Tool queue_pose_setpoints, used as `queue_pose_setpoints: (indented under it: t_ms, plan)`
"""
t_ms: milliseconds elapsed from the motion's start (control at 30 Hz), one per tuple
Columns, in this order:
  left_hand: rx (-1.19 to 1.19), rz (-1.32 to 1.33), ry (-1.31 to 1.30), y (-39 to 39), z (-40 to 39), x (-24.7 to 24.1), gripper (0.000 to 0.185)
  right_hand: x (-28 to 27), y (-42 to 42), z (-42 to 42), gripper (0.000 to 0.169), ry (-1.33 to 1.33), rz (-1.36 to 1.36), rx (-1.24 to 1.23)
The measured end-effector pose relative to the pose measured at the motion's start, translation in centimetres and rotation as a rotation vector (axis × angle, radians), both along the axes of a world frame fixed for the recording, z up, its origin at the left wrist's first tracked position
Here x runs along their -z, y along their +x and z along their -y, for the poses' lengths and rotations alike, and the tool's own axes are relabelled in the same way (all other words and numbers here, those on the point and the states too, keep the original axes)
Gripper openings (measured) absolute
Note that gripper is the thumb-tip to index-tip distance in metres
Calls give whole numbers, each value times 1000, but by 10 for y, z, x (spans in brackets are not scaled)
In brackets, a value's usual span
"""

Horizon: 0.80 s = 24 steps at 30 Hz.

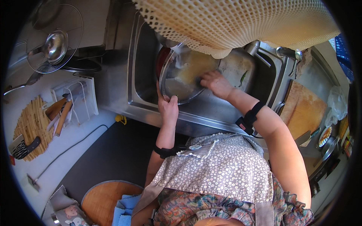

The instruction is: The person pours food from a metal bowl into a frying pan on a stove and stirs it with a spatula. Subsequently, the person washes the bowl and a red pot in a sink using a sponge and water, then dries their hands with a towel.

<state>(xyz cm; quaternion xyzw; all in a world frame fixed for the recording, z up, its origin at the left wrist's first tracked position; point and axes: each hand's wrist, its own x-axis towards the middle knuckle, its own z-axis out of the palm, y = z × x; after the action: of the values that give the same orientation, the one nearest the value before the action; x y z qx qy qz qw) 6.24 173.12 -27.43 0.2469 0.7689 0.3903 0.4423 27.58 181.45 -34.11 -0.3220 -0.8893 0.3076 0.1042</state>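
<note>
A round, shiny-rimmed vessel or lid (183, 87) is tilted over the steel sink (195, 115); I cannot tell which it is. My left hand (168, 108) grips its near-left rim, thumb on top. My right hand (216, 83), blurred, is at its right side, fingers curled about a small dark object (198, 80), too blurred to name. Yellowish reflections or liquid show on the inner surface. Behind it, a dark red pot or bowl (162, 62) peeks out on the left. A green vegetable scrap (243, 77) lies on the sink's bottom.
A cream perforated mesh (226, 22) hangs over the far side, partly hiding the tap (253, 48). To the right lies a wooden cutting board (304, 104) with a knife (302, 138). A knife rack (80, 101) and a cleaver (25, 147) are on the left counter.
</note>
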Motion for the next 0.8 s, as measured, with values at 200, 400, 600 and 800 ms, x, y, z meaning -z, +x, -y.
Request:
queue_pose_setpoints:
  t_ms: [200,400,600,800]
  plan:
    - [-85,113,-5,7,-2,24,49,-6,-35,36,40,-242,-291,149]
    - [-76,214,-175,13,4,0,38,15,10,-28,22,244,190,-24]
    - [28,81,-231,5,-12,-2,43,1,13,5,23,44,43,-65]
    - [-17,285,-293,-1,-4,-4,45,-11,37,-26,30,24,-188,510]
